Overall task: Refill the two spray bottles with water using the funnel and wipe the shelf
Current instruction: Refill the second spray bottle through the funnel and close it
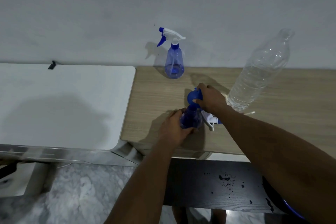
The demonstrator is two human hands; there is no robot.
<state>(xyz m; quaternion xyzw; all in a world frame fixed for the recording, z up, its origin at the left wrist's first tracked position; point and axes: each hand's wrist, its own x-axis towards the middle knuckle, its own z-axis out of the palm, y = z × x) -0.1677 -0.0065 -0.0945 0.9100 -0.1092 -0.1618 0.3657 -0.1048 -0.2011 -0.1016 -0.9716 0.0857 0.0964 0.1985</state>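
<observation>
On the wooden shelf (156, 96), my left hand (174, 129) grips a blue spray bottle (190, 119) with its head off. My right hand (211, 99) holds a blue funnel (193, 96) tilted just above that bottle's neck. The removed white and blue trigger head (211, 119) lies on the shelf beside the bottle, partly under my right wrist. A second blue spray bottle (174, 60), with its trigger head on, stands upright near the wall. A large clear water bottle (258, 76), uncapped and partly filled, stands at the right.
A white table (60, 103) adjoins the shelf on the left. Below the shelf, a dark board (209, 187) carries scattered water drops. A blue rim (294, 211) shows at the lower right. Marble floor lies below.
</observation>
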